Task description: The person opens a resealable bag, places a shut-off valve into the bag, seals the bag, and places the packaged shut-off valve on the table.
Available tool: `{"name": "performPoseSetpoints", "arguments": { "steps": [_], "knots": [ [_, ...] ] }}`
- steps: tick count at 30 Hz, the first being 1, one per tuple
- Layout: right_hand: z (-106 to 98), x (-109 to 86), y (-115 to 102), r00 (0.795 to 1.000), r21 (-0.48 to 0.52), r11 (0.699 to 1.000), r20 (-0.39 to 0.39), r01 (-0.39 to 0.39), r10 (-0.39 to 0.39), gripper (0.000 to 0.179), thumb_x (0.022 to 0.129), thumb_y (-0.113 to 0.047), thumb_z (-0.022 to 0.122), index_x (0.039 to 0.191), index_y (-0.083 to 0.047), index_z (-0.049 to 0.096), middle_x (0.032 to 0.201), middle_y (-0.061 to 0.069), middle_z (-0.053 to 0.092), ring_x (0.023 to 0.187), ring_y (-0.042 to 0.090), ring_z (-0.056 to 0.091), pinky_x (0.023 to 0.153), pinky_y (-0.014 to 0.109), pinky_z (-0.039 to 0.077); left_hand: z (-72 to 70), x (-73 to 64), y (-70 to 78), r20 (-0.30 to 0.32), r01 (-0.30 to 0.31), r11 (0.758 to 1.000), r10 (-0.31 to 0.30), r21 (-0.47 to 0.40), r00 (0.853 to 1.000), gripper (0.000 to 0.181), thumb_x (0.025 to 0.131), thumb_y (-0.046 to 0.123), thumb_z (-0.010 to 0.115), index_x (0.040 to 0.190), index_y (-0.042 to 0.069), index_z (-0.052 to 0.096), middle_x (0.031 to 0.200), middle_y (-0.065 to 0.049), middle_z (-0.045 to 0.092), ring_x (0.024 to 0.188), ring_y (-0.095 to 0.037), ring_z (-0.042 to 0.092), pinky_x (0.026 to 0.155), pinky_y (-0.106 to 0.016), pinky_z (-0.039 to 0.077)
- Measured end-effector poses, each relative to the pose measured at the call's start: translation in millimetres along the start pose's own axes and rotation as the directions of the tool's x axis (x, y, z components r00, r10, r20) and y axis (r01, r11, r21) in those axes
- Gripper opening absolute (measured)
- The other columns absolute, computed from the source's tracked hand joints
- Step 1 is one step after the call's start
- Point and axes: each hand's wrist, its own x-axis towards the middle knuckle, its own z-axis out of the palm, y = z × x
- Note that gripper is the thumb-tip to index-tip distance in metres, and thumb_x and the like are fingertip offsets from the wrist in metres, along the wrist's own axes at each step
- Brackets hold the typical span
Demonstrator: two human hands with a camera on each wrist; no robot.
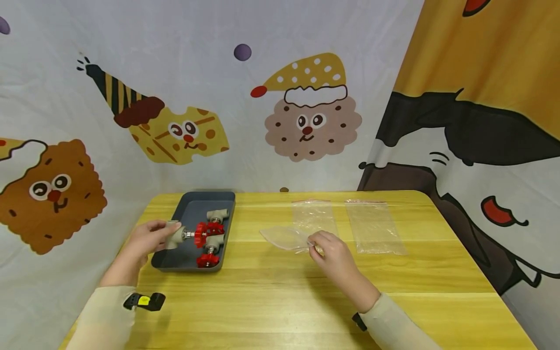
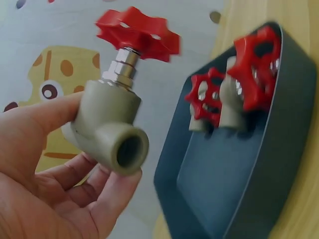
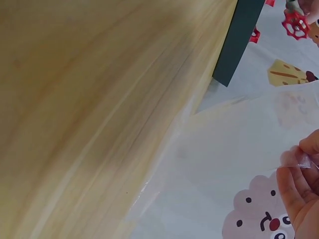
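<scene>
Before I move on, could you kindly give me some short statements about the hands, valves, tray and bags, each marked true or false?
1. The left hand holds a valve. True.
2. The right hand holds a valve too. False: it pinches a clear bag.
3. Two other valves rest in the tray. True.
4. The valves' wheels are blue. False: they are red.
5. Two more bags lie on the table. True.
6. The tray is brown. False: it is dark grey.
</scene>
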Motion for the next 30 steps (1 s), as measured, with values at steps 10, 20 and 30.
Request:
{"name": "performPoseSetpoints", "arguments": {
  "steps": [10, 20, 30],
  "knots": [
    [2.0, 0.9, -0.5, 1.0, -0.006, 1.0, -0.016, -0.02, 0.02, 0.019, 0.075, 0.002, 0.073, 0.082, -0.015, 0.065, 0.082, -0.004, 0.066, 0.075, 0.008, 0.061, 0.063, 0.02, 0.052, 14.2, 0.3, 0.1, 0.149, 0.041, 0.95, 0.006, -0.309, 0.989, 0.075, 0.093, 0.047, 0.053, 0.144, -0.002, 0.027, 0.092, 0.009, 0.057, 0.081, -0.002, 0.06, 0.076, -0.022, 0.053],
    [2.6, 2.9, -1.4, 1.0, 0.005, 1.0, -0.021, -0.022, 0.022, 0.015, 0.079, 0.0, 0.07, 0.083, -0.013, 0.065, 0.081, -0.002, 0.066, 0.074, 0.008, 0.061, 0.062, 0.021, 0.052, 32.5, -1.6, 4.4, 0.271, 0.088, 0.811, 0.09, -0.578, 0.958, 0.029, 0.098, 0.04, 0.048, 0.114, 0.016, 0.05, 0.09, 0.006, 0.063, 0.084, -0.006, 0.062, 0.076, -0.022, 0.054],
    [3.3, 7.7, -5.1, 0.997, 0.013, 0.998, -0.062, -0.055, 0.055, 0.01, 0.08, -0.001, 0.069, 0.082, -0.01, 0.065, 0.081, 0.001, 0.067, 0.071, 0.011, 0.063, 0.062, 0.021, 0.053, 57.5, -6.4, 13.8, 0.297, 0.148, 0.727, 0.08, -0.671, 0.951, 0.031, 0.097, 0.041, 0.047, 0.114, 0.014, 0.048, 0.095, 0.006, 0.063, 0.09, -0.006, 0.061, 0.078, -0.021, 0.052]
  ]
}}
